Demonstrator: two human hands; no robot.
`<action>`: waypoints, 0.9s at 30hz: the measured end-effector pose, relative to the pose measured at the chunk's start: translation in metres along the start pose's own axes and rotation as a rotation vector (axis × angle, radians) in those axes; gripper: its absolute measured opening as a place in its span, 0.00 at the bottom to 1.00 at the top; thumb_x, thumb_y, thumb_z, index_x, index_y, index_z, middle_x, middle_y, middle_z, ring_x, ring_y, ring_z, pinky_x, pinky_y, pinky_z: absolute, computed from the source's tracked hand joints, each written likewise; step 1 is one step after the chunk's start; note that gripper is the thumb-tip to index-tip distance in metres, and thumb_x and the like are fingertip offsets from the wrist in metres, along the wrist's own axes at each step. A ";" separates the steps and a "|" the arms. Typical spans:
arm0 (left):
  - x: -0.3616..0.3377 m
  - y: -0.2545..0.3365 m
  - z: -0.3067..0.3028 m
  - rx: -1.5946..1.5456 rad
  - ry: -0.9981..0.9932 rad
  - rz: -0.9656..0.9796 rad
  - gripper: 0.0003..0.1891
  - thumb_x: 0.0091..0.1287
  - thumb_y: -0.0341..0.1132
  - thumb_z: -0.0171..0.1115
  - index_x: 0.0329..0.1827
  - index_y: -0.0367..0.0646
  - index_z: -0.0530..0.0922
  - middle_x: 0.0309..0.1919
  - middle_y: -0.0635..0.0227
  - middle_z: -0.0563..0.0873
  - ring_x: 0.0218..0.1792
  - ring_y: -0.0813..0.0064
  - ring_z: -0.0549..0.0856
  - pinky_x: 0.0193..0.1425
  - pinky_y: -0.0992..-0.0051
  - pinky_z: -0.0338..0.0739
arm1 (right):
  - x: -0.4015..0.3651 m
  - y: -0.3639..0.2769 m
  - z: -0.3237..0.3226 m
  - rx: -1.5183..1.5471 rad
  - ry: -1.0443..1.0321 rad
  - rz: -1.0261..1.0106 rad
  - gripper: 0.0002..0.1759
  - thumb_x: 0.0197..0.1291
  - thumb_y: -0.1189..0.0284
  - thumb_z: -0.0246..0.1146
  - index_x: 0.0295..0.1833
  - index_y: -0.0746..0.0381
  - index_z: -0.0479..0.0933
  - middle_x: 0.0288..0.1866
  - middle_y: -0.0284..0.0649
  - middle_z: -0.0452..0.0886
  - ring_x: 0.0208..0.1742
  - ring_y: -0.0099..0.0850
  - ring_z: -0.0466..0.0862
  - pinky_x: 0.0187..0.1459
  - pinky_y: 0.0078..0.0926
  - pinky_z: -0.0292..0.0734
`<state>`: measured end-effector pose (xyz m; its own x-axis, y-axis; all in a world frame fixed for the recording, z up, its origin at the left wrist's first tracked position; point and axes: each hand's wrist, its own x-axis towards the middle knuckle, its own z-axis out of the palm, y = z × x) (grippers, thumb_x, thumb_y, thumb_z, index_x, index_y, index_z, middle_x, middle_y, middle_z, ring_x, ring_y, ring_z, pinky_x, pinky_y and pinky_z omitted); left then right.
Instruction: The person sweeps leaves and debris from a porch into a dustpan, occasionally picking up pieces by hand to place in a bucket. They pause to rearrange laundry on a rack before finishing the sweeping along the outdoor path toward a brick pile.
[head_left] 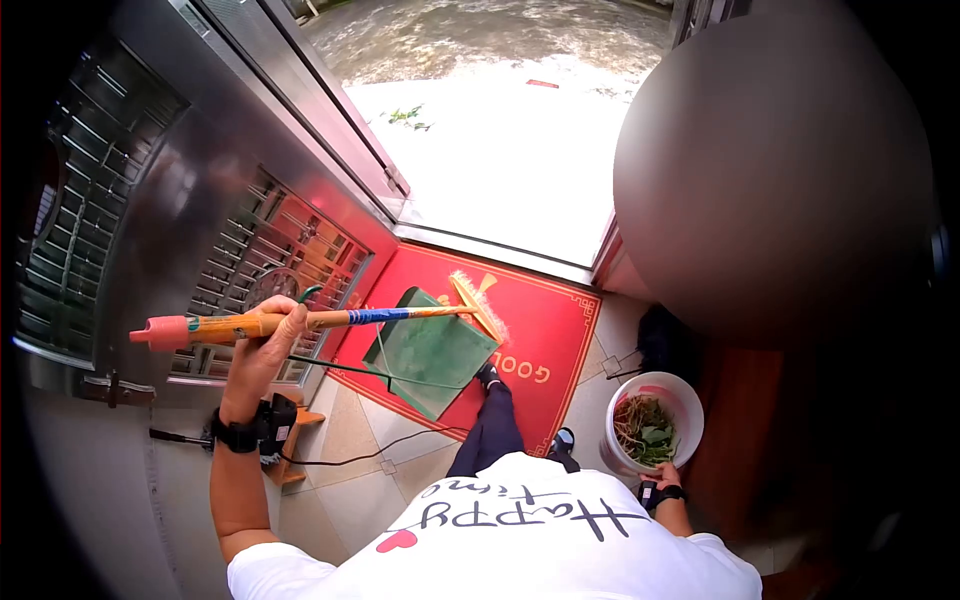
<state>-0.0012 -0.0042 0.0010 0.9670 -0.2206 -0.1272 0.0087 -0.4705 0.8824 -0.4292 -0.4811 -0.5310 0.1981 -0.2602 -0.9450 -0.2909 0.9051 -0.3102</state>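
My left hand is raised and shut on the wooden handle of a broom. The handle has a pink cap at its near end, and the straw head hangs over a red doormat. A green dustpan hangs below the broom on a thin dark handle that also runs up to my left hand. My right hand is low at my side and grips the rim of a white bucket holding green leaves and stems. Both wrists wear black bands.
An open metal door with a barred grille stands on the left. The bright doorway leads outside ahead. A small wooden stool and a black cable lie on the tiled floor. A large blurred round shape fills the upper right.
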 end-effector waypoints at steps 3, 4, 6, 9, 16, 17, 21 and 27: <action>0.131 -0.004 -0.026 0.031 -0.039 -0.018 0.10 0.62 0.39 0.56 0.29 0.42 0.73 0.21 0.78 0.71 0.25 0.90 0.67 0.27 0.88 0.61 | 0.003 -0.044 0.091 0.056 0.104 0.028 0.23 0.43 0.78 0.51 0.50 0.69 0.63 0.50 0.53 0.70 0.48 0.52 0.72 0.45 0.57 0.71; 0.165 -0.006 -0.035 0.061 -0.064 -0.008 0.10 0.62 0.39 0.56 0.29 0.42 0.73 0.22 0.78 0.72 0.25 0.90 0.67 0.28 0.88 0.61 | 0.003 -0.045 0.130 0.078 0.124 0.029 0.23 0.43 0.78 0.51 0.50 0.69 0.63 0.49 0.53 0.70 0.47 0.52 0.73 0.45 0.56 0.72; 0.227 -0.004 -0.035 0.093 -0.024 0.088 0.11 0.62 0.41 0.56 0.28 0.42 0.73 0.22 0.77 0.73 0.26 0.89 0.69 0.29 0.88 0.62 | 0.027 -0.080 0.189 -0.103 0.078 -0.086 0.23 0.43 0.76 0.52 0.49 0.69 0.65 0.45 0.52 0.73 0.45 0.50 0.74 0.44 0.54 0.73; 0.311 0.008 -0.035 -0.051 -0.069 0.030 0.11 0.61 0.41 0.56 0.28 0.42 0.73 0.22 0.78 0.72 0.26 0.90 0.67 0.29 0.89 0.61 | 0.019 -0.096 0.229 0.028 0.129 -0.025 0.23 0.42 0.76 0.53 0.48 0.69 0.66 0.46 0.51 0.73 0.46 0.50 0.74 0.44 0.54 0.73; 0.513 0.032 -0.065 -0.052 -0.038 0.104 0.09 0.62 0.39 0.56 0.30 0.44 0.74 0.20 0.82 0.69 0.19 0.93 0.62 0.20 0.89 0.53 | 0.051 -0.074 0.316 -0.473 0.082 -0.351 0.19 0.41 0.75 0.54 0.44 0.66 0.65 0.46 0.50 0.70 0.45 0.49 0.73 0.42 0.51 0.75; 0.535 0.033 -0.064 -0.090 -0.012 0.078 0.09 0.62 0.40 0.56 0.30 0.44 0.74 0.19 0.83 0.69 0.18 0.94 0.61 0.18 0.89 0.51 | 0.096 -0.066 0.288 -0.110 0.158 -0.090 0.21 0.42 0.74 0.54 0.45 0.65 0.64 0.48 0.50 0.68 0.45 0.50 0.72 0.41 0.52 0.75; 0.638 0.069 -0.072 -0.066 0.031 0.068 0.09 0.61 0.41 0.57 0.30 0.45 0.74 0.17 0.83 0.67 0.15 0.94 0.60 0.16 0.89 0.50 | 0.130 -0.084 0.362 0.307 0.230 0.245 0.25 0.40 0.73 0.53 0.50 0.64 0.61 0.51 0.52 0.65 0.48 0.53 0.69 0.41 0.56 0.72; 0.791 0.089 -0.082 -0.043 0.070 0.063 0.13 0.60 0.46 0.56 0.29 0.46 0.73 0.16 0.82 0.65 0.13 0.93 0.58 0.14 0.88 0.49 | 0.115 -0.120 0.456 0.286 0.346 0.364 0.23 0.41 0.71 0.50 0.47 0.65 0.64 0.42 0.52 0.70 0.44 0.50 0.71 0.40 0.51 0.72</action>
<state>0.7850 -0.1507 0.0159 0.9815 -0.1871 -0.0402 -0.0430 -0.4202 0.9064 0.0556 -0.4666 -0.5548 -0.1992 0.0337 -0.9794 -0.0089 0.9993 0.0362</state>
